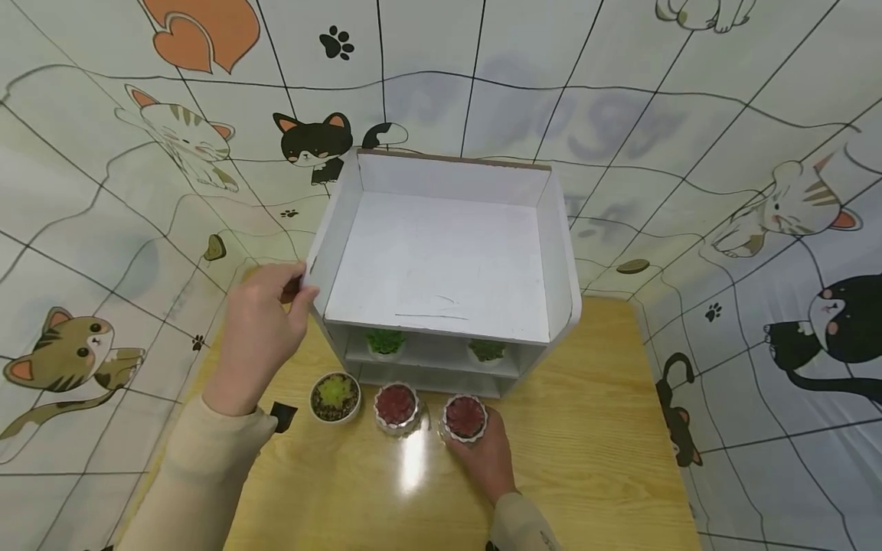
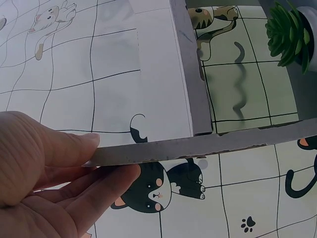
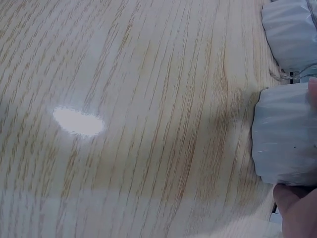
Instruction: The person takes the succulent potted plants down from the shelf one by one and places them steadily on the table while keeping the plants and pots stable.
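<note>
A white shelf unit [image 1: 441, 260] stands on the wooden table, and my left hand [image 1: 265, 329] pinches the edge of its left side panel. The left wrist view shows thumb and fingers on either side of that panel edge [image 2: 173, 149]. My right hand [image 1: 492, 459] grips a white fluted pot with a dark red top [image 1: 465, 418] in front of the shelf. A matching pot [image 1: 396, 405] stands just left of it. In the right wrist view the held fluted pot [image 3: 283, 136] is partly cut off, with the matching one [image 3: 290, 34] beside it.
A round pot with a yellow-green succulent [image 1: 335, 398] stands near the shelf's front left. Two green potted plants [image 1: 384, 342] sit inside the upper compartment. Cat-patterned walls [image 1: 441, 107] surround the table [image 1: 586, 428]. A small black square [image 1: 283, 417] lies beside my left cuff.
</note>
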The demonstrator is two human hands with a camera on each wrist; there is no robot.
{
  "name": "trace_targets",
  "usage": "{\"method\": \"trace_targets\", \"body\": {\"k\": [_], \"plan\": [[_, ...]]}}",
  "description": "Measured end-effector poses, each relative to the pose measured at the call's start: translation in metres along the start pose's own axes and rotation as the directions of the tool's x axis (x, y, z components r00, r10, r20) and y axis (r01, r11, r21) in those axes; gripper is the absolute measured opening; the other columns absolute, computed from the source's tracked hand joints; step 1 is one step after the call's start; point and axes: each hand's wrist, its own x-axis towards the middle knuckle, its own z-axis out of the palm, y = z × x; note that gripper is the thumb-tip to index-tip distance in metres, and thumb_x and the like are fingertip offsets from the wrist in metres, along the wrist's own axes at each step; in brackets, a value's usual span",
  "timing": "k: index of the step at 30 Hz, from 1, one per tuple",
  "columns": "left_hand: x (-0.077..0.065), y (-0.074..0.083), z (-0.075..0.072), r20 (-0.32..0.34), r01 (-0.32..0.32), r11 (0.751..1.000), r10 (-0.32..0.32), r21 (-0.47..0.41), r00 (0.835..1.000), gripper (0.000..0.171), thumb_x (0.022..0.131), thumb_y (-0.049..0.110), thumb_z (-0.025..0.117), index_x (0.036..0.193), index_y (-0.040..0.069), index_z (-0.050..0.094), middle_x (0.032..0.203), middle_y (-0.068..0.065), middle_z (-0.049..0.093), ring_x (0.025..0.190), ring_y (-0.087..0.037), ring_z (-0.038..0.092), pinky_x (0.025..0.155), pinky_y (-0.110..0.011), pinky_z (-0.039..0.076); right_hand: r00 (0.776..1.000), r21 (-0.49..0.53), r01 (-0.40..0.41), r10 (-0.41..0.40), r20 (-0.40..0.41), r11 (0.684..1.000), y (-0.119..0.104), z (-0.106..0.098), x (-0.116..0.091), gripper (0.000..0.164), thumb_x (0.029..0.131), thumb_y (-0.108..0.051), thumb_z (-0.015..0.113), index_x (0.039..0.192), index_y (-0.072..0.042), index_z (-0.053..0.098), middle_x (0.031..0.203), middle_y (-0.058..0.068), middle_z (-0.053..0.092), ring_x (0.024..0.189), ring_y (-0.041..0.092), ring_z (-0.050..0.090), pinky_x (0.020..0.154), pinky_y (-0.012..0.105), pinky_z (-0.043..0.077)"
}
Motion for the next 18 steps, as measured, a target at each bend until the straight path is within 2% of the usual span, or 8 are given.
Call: {"method": "trace_targets", "body": {"k": [9,18], "plan": [[0.0009,-0.0017,-0.0018,-0.010,-0.002,1.000,0.002,-0.017,1.000,0.030,0.086,-0.012,0.076,0.113,-0.019,0.068,0.100,-0.032,0.071,0.080,-0.040,0.071,0.069,-0.050,0.062,1.000,-0.003,0.001,-0.001,-0.008,1.000,-0.0044,-0.0002,0.0033,0.083,0.068,-0.023,0.098,0.133,0.001,0.052,0.123,0.017,0.063,0.116,0.035,0.064,0.099,0.054,0.055],[0.0021,-0.0007,-0.0013,0.003,-0.007,1.000,0.007,0.014,1.000,0.024,0.086,-0.011,0.076,0.108,-0.017,0.070,0.098,-0.030,0.072,0.079,-0.039,0.072,0.066,-0.050,0.061,1.000,-0.018,-0.006,0.006,0.001,1.000,-0.0045,0.0012,0.0015,0.083,0.067,-0.023,0.099,0.132,0.000,0.052,0.123,0.017,0.063,0.115,0.035,0.065,0.098,0.054,0.055]]}}
